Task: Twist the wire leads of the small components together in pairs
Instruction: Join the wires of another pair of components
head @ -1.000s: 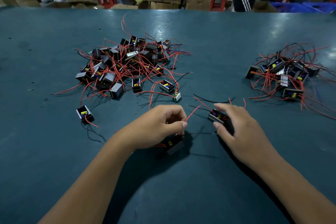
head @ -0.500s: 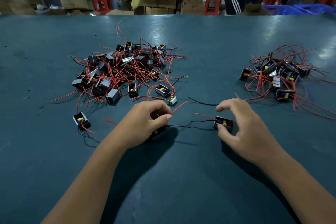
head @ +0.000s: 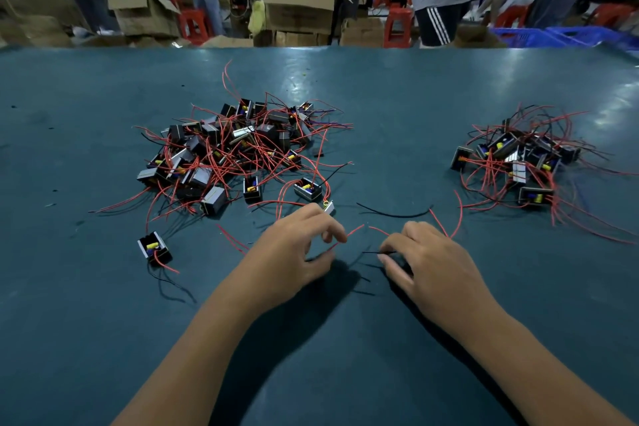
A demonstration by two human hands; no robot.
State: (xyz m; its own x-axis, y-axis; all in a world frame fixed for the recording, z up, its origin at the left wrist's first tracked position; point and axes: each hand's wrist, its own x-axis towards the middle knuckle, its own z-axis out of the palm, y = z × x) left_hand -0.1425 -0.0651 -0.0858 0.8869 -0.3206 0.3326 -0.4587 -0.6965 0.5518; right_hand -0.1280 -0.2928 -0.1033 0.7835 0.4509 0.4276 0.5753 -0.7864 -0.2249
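Near the lower middle of the frame, the left hand (head: 294,252) and the right hand (head: 432,263) are held low over the dark teal table top (head: 345,373), with a small gap between them. Compared with half a second ago, the two hands have been brought closer together, and the small black box-shaped component that was seen under the right fingers is now almost covered by that hand. The left hand is curled, and a thin red wire lead (head: 349,233) is pinched between its thumb and forefinger; whether a component is also kept beneath the palm cannot be told. The right hand is curled over its component, and a thin black wire lead (head: 375,252) comes out from under the fingertips toward the left hand. It is judged that the two leads are being lined up and that the twisting of this pair is not yet begun, since the ends are apart. The large heap of black components with red wires (head: 235,152) lies in the middle left of the frame, and a smaller heap of the same parts (head: 518,159) is at the right edge. A single black component with a yellow part (head: 154,247) lies apart at the left.
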